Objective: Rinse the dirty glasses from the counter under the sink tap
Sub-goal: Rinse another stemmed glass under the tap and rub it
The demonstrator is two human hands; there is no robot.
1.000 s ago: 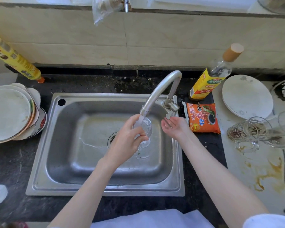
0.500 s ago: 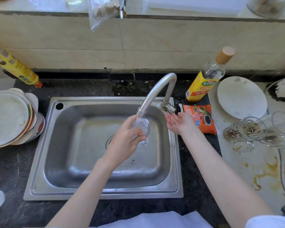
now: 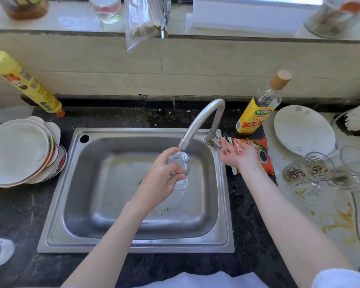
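Left hand (image 3: 161,175) wrapped round a glass (image 3: 180,163) right under the tap (image 3: 197,123) spout, over the sink (image 3: 133,245). Right hand (image 3: 236,155) open, fingertips at the tap handle (image 3: 215,141), sink's back right corner.

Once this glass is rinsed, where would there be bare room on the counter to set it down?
Bare dark counter lies behind the sink, between the yellow bottle and the tap, and left of the sink below the plate stack. The right side is crowded: sauce bottle, packet, plate, dirty glasses.
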